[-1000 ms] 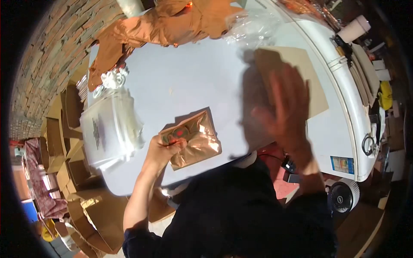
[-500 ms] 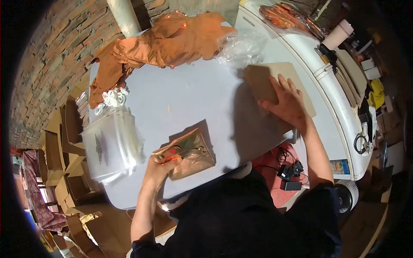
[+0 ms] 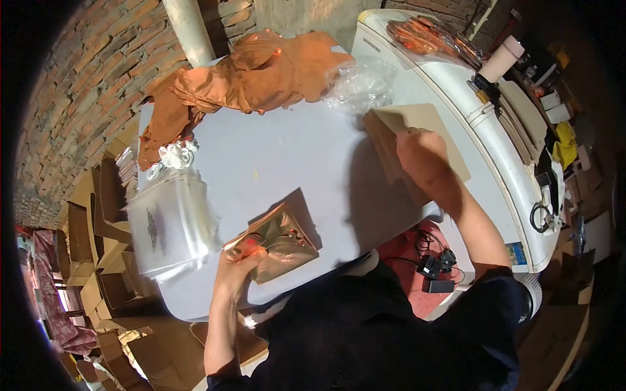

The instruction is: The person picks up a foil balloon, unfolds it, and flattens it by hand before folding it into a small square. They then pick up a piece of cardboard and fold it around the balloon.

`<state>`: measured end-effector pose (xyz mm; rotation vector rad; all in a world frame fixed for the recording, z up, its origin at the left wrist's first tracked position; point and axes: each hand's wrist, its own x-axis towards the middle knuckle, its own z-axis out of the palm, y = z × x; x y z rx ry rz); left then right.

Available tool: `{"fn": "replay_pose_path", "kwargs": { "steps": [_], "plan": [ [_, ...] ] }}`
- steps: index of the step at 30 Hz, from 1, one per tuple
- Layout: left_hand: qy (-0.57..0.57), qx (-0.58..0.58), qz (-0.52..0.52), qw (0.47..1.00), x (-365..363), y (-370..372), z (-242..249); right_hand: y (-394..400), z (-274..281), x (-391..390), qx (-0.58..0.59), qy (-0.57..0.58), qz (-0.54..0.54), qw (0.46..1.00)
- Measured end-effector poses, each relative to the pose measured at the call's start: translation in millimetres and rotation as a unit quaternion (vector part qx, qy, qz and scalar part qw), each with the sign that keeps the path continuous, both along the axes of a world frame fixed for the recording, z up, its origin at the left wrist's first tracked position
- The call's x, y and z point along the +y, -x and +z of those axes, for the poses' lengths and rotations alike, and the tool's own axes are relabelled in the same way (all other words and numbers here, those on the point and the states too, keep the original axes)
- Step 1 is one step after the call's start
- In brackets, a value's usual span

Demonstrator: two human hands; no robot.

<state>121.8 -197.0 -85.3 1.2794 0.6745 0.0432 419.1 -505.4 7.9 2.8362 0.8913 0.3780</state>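
Observation:
In the head view, my left hand (image 3: 237,260) grips a shiny copper-coloured foil packet (image 3: 287,251) by its left side, thumb on top. The packet is low over the near part of the pale table (image 3: 280,150). At the right, my right hand (image 3: 422,151) is closed at the left part of a stack of brown cardboard sheets (image 3: 450,133). Its fingers are curled at the top sheet, and the fingertips are partly hidden. A stack of clear plastic bags (image 3: 171,225) lies left of the packet.
Crumpled copper-coloured fabric or foil (image 3: 261,75) and a clear plastic bag (image 3: 362,85) lie along the far edge. White loops (image 3: 177,155) sit at the left. Black adapters with cables (image 3: 437,270) rest on a red surface. A white appliance (image 3: 456,91) borders the table's right; cardboard boxes (image 3: 163,345) stand left.
My right hand has gone from fingers spread flat on the cardboard stack to fingers curled closed, shifting slightly left. My left hand and the foil packet have moved slightly down and left in view.

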Motion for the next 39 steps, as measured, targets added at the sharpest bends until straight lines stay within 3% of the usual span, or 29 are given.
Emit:
{"fn": "replay_pose_path", "kwargs": {
  "steps": [4,10,15,18,22,26,27,30,32,34,36,38,39],
  "plan": [
    [0.010,-0.030,0.031,0.999,1.7,9.9,3.9,26.8,-1.6,19.9,-0.196,0.102,0.057,0.974],
    [0.006,-0.048,0.062,0.997,10.7,24.0,1.1,64.1,-10.8,22.6,-0.206,0.106,0.128,0.964],
    [-0.001,-0.048,0.109,0.993,18.0,34.9,12.3,117.9,4.3,39.0,-0.159,0.009,0.279,0.947],
    [0.011,-0.127,0.156,0.979,42.3,56.8,7.3,155.3,10.8,57.6,-0.145,-0.016,0.367,0.919],
    [-0.025,-0.186,0.229,0.955,54.1,82.5,40.4,178.0,-26.0,74.2,-0.070,-0.073,0.494,0.863],
    [-0.050,-0.191,0.253,0.947,57.8,112.2,45.6,183.3,-81.1,59.0,0.061,-0.068,0.505,0.858],
    [-0.051,-0.185,0.253,0.948,61.2,118.9,42.0,190.6,-79.6,49.8,0.197,-0.065,0.485,0.850],
    [-0.052,-0.179,0.260,0.948,59.8,127.8,34.7,205.1,-32.5,62.7,0.427,-0.226,0.508,0.713],
    [-0.051,-0.193,0.265,0.943,52.2,115.7,37.7,207.2,9.3,75.5,0.598,-0.378,0.503,0.497],
    [-0.039,-0.173,0.265,0.948,55.2,119.8,27.7,211.7,39.3,89.6,0.732,-0.422,0.485,0.225],
    [-0.030,-0.165,0.275,0.947,53.5,120.4,20.4,247.2,36.3,111.4,0.731,-0.475,0.491,0.001],
    [-0.042,-0.165,0.269,0.948,47.7,117.1,26.0,252.0,48.3,114.3,0.746,-0.480,0.448,-0.109],
    [-0.036,-0.160,0.265,0.950,49.5,121.2,23.5,248.5,64.2,110.0,0.777,-0.467,0.408,-0.107]
  ]
}}
